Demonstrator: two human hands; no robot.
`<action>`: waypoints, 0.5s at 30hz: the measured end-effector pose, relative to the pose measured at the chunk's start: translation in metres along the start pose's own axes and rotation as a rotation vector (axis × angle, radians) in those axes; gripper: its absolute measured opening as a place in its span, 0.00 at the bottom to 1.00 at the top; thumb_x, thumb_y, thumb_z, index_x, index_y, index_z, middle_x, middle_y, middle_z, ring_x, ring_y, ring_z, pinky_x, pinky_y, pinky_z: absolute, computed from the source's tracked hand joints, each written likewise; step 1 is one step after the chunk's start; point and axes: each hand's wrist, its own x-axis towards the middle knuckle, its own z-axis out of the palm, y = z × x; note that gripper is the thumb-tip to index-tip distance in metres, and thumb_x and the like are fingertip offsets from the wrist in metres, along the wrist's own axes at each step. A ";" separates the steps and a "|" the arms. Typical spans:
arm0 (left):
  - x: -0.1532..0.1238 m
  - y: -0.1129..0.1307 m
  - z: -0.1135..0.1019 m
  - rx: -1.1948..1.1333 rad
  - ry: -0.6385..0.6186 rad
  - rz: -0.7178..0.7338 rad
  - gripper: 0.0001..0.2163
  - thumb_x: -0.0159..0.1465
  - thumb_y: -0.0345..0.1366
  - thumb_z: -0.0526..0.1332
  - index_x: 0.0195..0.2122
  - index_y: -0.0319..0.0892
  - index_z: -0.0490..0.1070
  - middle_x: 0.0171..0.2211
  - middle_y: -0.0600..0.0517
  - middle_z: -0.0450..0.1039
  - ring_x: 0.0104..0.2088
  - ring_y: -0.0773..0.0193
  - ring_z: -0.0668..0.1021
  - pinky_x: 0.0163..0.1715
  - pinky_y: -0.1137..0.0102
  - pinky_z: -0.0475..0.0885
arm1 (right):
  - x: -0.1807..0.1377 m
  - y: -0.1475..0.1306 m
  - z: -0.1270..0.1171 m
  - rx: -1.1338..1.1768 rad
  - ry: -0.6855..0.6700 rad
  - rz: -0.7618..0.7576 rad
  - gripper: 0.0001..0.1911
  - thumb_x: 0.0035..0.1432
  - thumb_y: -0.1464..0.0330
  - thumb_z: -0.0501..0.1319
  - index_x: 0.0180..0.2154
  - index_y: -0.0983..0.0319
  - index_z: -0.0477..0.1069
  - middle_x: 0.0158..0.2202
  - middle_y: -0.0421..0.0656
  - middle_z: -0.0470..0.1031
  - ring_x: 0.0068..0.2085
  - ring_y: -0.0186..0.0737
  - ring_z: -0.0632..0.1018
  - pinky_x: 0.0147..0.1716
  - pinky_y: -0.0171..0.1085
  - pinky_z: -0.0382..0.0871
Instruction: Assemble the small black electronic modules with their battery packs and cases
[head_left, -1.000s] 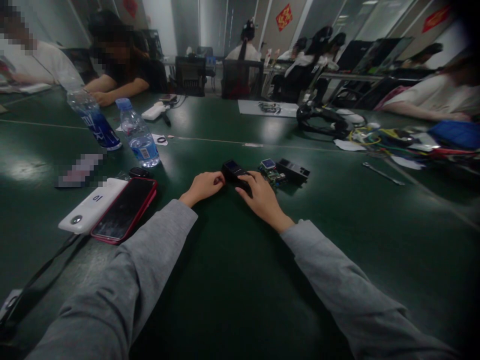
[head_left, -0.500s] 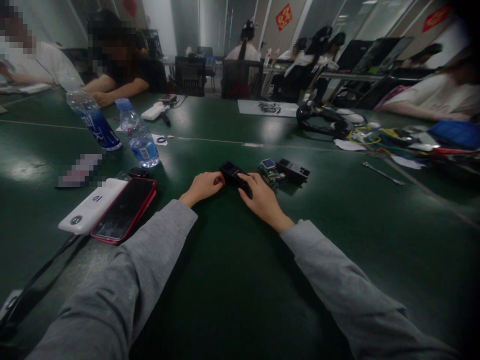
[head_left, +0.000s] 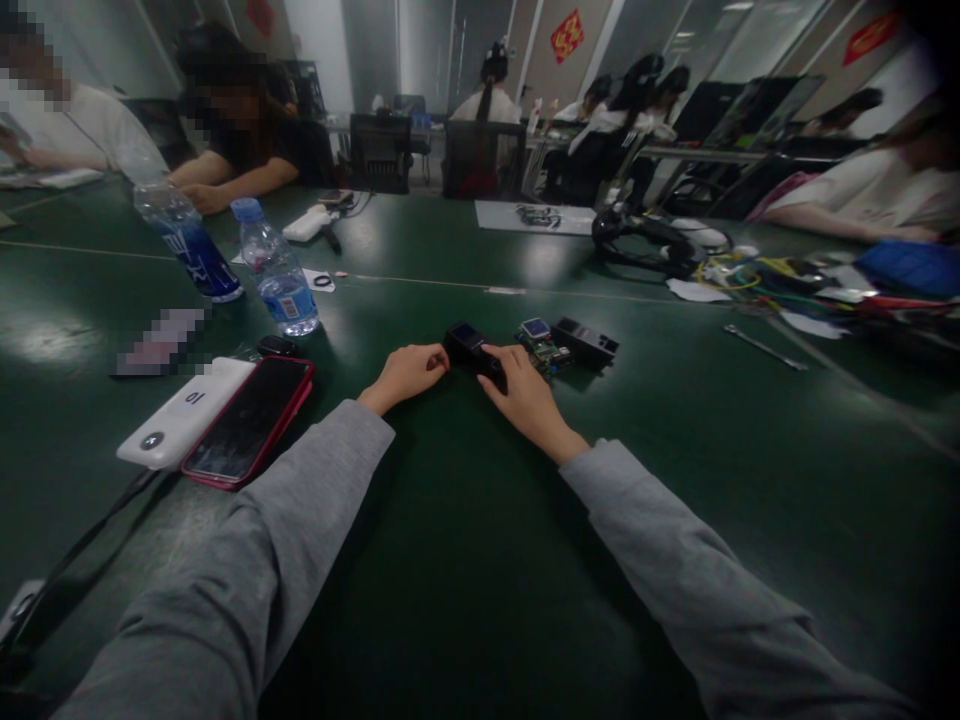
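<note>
My right hand point(head_left: 529, 398) grips the near end of a small black case point(head_left: 466, 338) with a dark screen-like window at its far end. The thumb lies on the near side and the fingers rest over the top. Close against the case's left side is my left hand point(head_left: 409, 374), its fingertips curled together in a pinch. Whatever is between them is too small to make out. Just beyond my right hand lies a green circuit board point(head_left: 551, 355) with a little screen point(head_left: 536, 328). Another black case piece point(head_left: 586, 342) sits beside that board.
On the left are a red-cased phone point(head_left: 251, 420), a white power bank point(head_left: 184, 412) with a cable, and two plastic bottles point(head_left: 279, 275). A wrench-like metal tool point(head_left: 765, 347) and tangled wires point(head_left: 739, 272) lie right. Other people sit around the green table point(head_left: 480, 560).
The black case has turned slightly and shifted a little to the right in my right hand. My left hand has stayed nearly still.
</note>
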 end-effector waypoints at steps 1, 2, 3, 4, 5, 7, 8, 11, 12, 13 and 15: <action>0.000 0.000 0.000 0.002 0.000 -0.002 0.09 0.64 0.36 0.57 0.41 0.47 0.76 0.34 0.54 0.78 0.33 0.63 0.77 0.32 0.69 0.67 | 0.000 0.000 0.001 0.000 0.001 -0.001 0.24 0.65 0.64 0.57 0.61 0.59 0.61 0.53 0.52 0.65 0.49 0.53 0.76 0.47 0.53 0.77; 0.000 0.000 0.000 0.003 -0.001 -0.006 0.09 0.64 0.36 0.57 0.41 0.47 0.76 0.34 0.54 0.78 0.33 0.63 0.77 0.33 0.69 0.68 | 0.000 0.001 0.001 0.001 0.002 -0.002 0.24 0.65 0.64 0.57 0.61 0.59 0.60 0.53 0.52 0.65 0.49 0.53 0.76 0.47 0.53 0.77; 0.000 0.000 0.000 0.004 -0.003 -0.011 0.09 0.64 0.36 0.57 0.41 0.47 0.76 0.34 0.54 0.78 0.33 0.63 0.77 0.33 0.69 0.68 | 0.000 0.001 0.002 0.001 0.002 -0.002 0.24 0.65 0.64 0.56 0.61 0.59 0.60 0.53 0.52 0.65 0.49 0.53 0.76 0.46 0.53 0.77; 0.000 0.000 0.001 0.004 -0.005 -0.016 0.09 0.64 0.36 0.57 0.41 0.47 0.76 0.34 0.54 0.78 0.34 0.63 0.78 0.34 0.69 0.68 | 0.000 0.001 0.002 0.002 0.003 -0.002 0.24 0.65 0.64 0.56 0.61 0.59 0.61 0.52 0.52 0.65 0.49 0.53 0.75 0.46 0.54 0.77; 0.000 0.000 0.001 0.004 -0.007 -0.019 0.09 0.64 0.36 0.57 0.41 0.47 0.76 0.35 0.54 0.78 0.34 0.63 0.78 0.34 0.69 0.69 | 0.000 0.002 0.002 0.003 0.003 -0.001 0.24 0.65 0.64 0.56 0.61 0.59 0.61 0.52 0.52 0.65 0.48 0.53 0.76 0.46 0.54 0.77; 0.000 0.000 0.000 0.001 -0.011 -0.016 0.09 0.64 0.36 0.57 0.41 0.47 0.76 0.35 0.54 0.78 0.34 0.63 0.78 0.35 0.69 0.69 | 0.000 0.002 0.003 0.005 0.006 -0.006 0.24 0.65 0.64 0.56 0.61 0.59 0.61 0.52 0.52 0.65 0.48 0.53 0.76 0.46 0.54 0.77; 0.000 0.000 0.000 0.000 -0.013 -0.012 0.09 0.64 0.35 0.57 0.41 0.47 0.76 0.35 0.54 0.78 0.34 0.63 0.78 0.35 0.69 0.69 | -0.001 0.002 0.002 0.004 0.012 -0.012 0.24 0.65 0.64 0.56 0.61 0.58 0.61 0.52 0.52 0.66 0.47 0.53 0.76 0.46 0.54 0.77; 0.000 0.001 -0.001 0.011 -0.017 -0.004 0.09 0.64 0.35 0.56 0.42 0.46 0.75 0.36 0.53 0.78 0.34 0.62 0.78 0.34 0.68 0.69 | -0.001 0.000 0.001 0.008 0.085 -0.040 0.23 0.66 0.64 0.57 0.61 0.57 0.61 0.54 0.52 0.65 0.49 0.53 0.75 0.47 0.54 0.76; 0.000 0.001 -0.002 0.016 -0.018 0.001 0.09 0.64 0.35 0.56 0.42 0.46 0.75 0.37 0.52 0.78 0.35 0.62 0.78 0.34 0.68 0.69 | -0.002 -0.001 0.000 0.013 0.124 -0.051 0.23 0.66 0.64 0.57 0.61 0.57 0.61 0.55 0.52 0.65 0.51 0.54 0.74 0.48 0.54 0.76; -0.001 0.001 -0.002 0.020 -0.018 0.007 0.10 0.65 0.35 0.56 0.42 0.46 0.75 0.38 0.52 0.78 0.35 0.62 0.78 0.35 0.68 0.70 | -0.002 -0.002 -0.001 0.019 0.166 -0.063 0.23 0.66 0.64 0.57 0.62 0.57 0.61 0.55 0.52 0.64 0.53 0.54 0.74 0.49 0.54 0.76; -0.001 0.001 -0.002 0.021 -0.015 0.018 0.10 0.65 0.35 0.55 0.41 0.45 0.75 0.39 0.51 0.78 0.37 0.61 0.78 0.35 0.68 0.70 | -0.002 -0.003 -0.002 0.023 0.244 -0.079 0.23 0.67 0.63 0.56 0.62 0.56 0.60 0.56 0.52 0.64 0.56 0.54 0.72 0.51 0.54 0.74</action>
